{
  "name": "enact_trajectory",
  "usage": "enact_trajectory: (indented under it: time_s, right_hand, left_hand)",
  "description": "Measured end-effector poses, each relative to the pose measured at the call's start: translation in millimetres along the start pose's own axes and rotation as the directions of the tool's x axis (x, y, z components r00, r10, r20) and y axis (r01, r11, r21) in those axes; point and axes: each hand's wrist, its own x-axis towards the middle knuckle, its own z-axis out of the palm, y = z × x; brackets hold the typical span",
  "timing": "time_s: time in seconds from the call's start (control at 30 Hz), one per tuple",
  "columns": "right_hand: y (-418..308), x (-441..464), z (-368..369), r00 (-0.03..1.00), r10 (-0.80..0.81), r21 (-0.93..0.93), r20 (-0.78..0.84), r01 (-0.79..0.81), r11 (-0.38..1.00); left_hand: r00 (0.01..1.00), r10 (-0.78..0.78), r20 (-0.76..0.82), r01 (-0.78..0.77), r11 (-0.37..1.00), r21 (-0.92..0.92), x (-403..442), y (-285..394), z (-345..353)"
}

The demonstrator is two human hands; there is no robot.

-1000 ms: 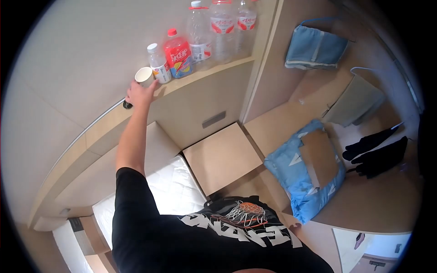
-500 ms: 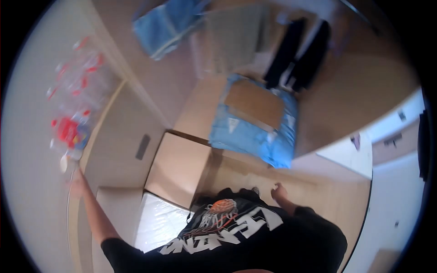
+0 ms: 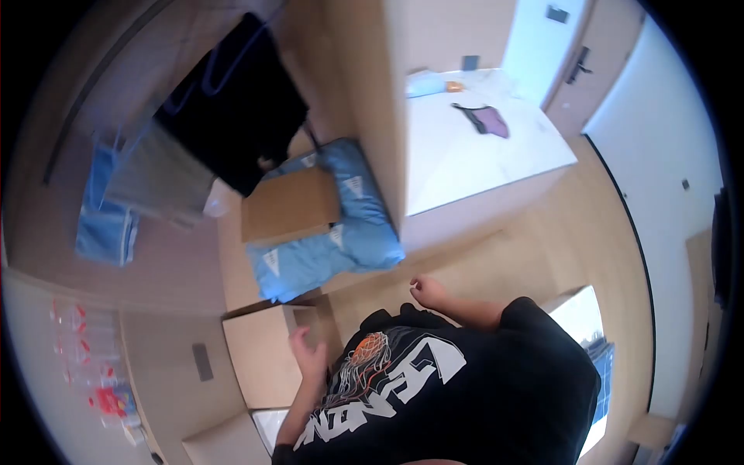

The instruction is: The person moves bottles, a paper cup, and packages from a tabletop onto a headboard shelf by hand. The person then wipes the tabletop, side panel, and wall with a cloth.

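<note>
My left hand [image 3: 310, 353] is raised in front of the wooden box-like cabinet [image 3: 263, 356], slightly blurred. Its fingers are apart and nothing is in them. My right hand [image 3: 428, 291] hangs over the wooden floor with its fingers curled in, and I see nothing in it. Ahead of both hands, a light-blue plastic package [image 3: 364, 232] with white labels lies on a wooden shelf. A brown cardboard box [image 3: 291, 205] rests on top of that package.
Black trousers [image 3: 240, 108], a beige garment [image 3: 159, 174] and blue jeans [image 3: 108, 232] hang at left. Clear bottles [image 3: 81, 341] stand on a left ledge. A white countertop [image 3: 480, 170] holds a purple-and-black item [image 3: 488, 120]. A door [image 3: 593, 62] is beyond.
My view has swung to the right. My left hand has come away from the ledge by the bottles and is now in front of my body. My right hand stays low, fingers curled.
</note>
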Motion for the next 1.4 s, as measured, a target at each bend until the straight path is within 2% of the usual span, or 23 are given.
enact_trajectory:
  time_s: [0.03,0.07,0.1,0.17,0.23,0.4,0.5,0.6,0.67,0.77,0.83,0.9,0.97,1.03,1.07,1.13,1.23,1.33,1.4]
  right_hand:
    - [4,-9,-20,0.999,0.041,0.043,0.002,-0.041,0.998]
    - [18,-15,-29,0.998,0.016,-0.003,-0.056,-0.016,1.000]
    - [29,-21,-40,0.996,0.022,0.030,-0.092,-0.020,0.999]
    - [48,-29,-54,0.987,0.030,0.101,-0.157,-0.014,0.995]
    - [52,-32,-67,0.979,0.052,0.174,-0.197,-0.017,0.985]
    - [30,-24,-77,0.972,0.032,0.254,-0.233,0.029,0.967]
    - [6,-16,-90,0.986,0.038,0.368,-0.165,0.025,0.930]
    - [15,10,-91,0.979,0.022,0.405,-0.201,0.063,0.912]
    - [24,33,-106,0.955,-0.051,0.300,-0.291,0.142,0.943]
    - [23,77,-163,0.932,-0.112,0.150,-0.346,0.173,0.973]
    - [12,113,-225,0.909,-0.153,0.217,-0.388,0.251,0.943]
    - [29,173,-285,0.821,-0.240,0.105,-0.517,0.339,0.935]
    - [47,229,-358,0.797,-0.174,0.093,-0.579,0.276,0.957]
    - [79,290,-424,0.700,-0.182,-0.064,-0.690,0.191,0.980]
    - [94,318,-458,0.690,-0.121,-0.097,-0.714,0.074,0.993]
    - [113,358,-523,0.673,-0.037,-0.156,-0.738,-0.118,0.981]
    - [114,385,-609,0.673,0.060,-0.241,-0.737,-0.344,0.908]
    - [113,414,-666,0.686,0.036,-0.339,-0.727,-0.404,0.849]
    - [117,434,-685,0.719,0.015,-0.408,-0.694,-0.411,0.815]
  left_hand:
    - [0.994,0.035,0.105,-0.026,0.996,-0.083,27,36,24]
    - [0.986,0.057,0.159,-0.030,0.986,-0.162,53,83,38]
    - [0.975,0.081,0.208,-0.031,0.971,-0.235,78,123,49]
    - [0.939,0.318,0.133,-0.261,0.908,-0.327,122,157,79]
    - [0.907,0.410,0.096,-0.344,0.853,-0.393,161,203,95]
    - [0.904,0.424,0.057,-0.315,0.750,-0.582,223,257,125]
    - [0.868,0.497,-0.004,-0.415,0.720,-0.557,255,285,136]
    - [0.811,0.580,-0.077,-0.526,0.666,-0.529,282,307,149]
    - [0.793,0.600,-0.101,-0.568,0.670,-0.478,292,321,154]
    - [0.885,0.457,-0.084,-0.408,0.679,-0.610,294,324,165]
    - [0.894,0.433,-0.113,-0.417,0.714,-0.563,298,313,171]
    - [0.893,0.396,-0.212,-0.445,0.713,-0.542,292,311,177]
    - [0.882,0.368,-0.295,-0.472,0.674,-0.569,285,319,178]
    - [0.890,0.335,-0.308,-0.454,0.717,-0.529,277,314,174]
    - [0.892,0.319,-0.319,-0.446,0.727,-0.521,275,313,176]
    - [0.849,0.202,-0.488,-0.402,0.846,-0.350,265,333,191]
    - [0.786,0.065,-0.615,-0.355,0.861,-0.363,262,360,201]
    - [0.729,-0.021,-0.684,-0.313,0.879,-0.360,267,368,205]
    - [0.701,-0.015,-0.713,-0.322,0.885,-0.335,269,374,210]
